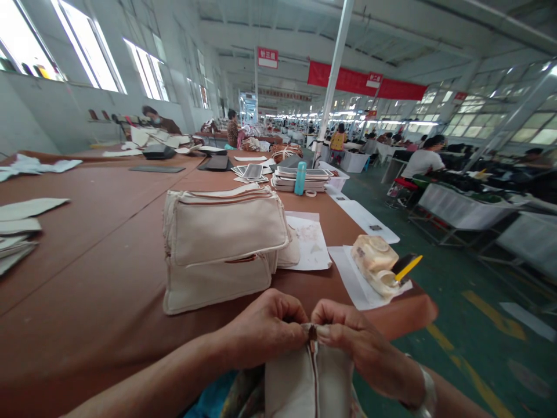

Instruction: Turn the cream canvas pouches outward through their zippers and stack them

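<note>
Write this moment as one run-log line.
left hand: pinching cream piece, top edge | right hand: pinching same edge | cream stack: on brown table

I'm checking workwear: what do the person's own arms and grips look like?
The left grip and right grip are ungloved. The left forearm and right forearm show no sleeves; a whitish rounded bangle circles the right one.

Beyond the held pouch (289, 380), stacked pouches (230, 226) lie on the table (108, 249), left of a container (373, 253).
</note>
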`<state>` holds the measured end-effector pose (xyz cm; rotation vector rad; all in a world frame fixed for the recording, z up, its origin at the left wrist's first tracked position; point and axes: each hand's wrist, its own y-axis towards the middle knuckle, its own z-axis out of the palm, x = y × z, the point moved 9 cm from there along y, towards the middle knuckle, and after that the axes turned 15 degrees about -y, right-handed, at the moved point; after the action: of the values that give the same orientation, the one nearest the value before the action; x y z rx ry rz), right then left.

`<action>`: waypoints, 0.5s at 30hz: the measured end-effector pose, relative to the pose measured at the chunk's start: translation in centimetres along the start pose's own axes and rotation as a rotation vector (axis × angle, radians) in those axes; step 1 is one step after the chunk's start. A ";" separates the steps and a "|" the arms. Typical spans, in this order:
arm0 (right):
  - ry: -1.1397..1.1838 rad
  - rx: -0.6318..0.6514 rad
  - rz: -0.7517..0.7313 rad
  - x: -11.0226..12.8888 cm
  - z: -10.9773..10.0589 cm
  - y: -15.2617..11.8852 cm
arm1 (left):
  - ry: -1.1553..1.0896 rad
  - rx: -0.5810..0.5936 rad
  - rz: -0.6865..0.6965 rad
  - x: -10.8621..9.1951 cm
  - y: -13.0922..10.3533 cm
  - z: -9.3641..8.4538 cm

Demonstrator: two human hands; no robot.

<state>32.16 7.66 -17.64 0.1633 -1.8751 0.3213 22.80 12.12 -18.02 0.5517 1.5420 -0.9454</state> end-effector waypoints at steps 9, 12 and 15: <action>-0.185 -0.100 -0.001 0.1 -0.4 -0.5 | 0.046 0.035 -0.011 0.0 -0.4 0.7; -0.230 -0.155 -0.052 0.5 -0.6 -1.2 | -0.107 0.087 -0.090 1.0 -0.8 1.0; -0.295 -0.175 -0.216 1.9 -0.3 -2.0 | -0.355 0.076 -0.118 1.3 -1.1 1.0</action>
<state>32.35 5.95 -15.51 0.3041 -2.1424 -0.0184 22.25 10.48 -18.94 0.3265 1.2321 -1.1298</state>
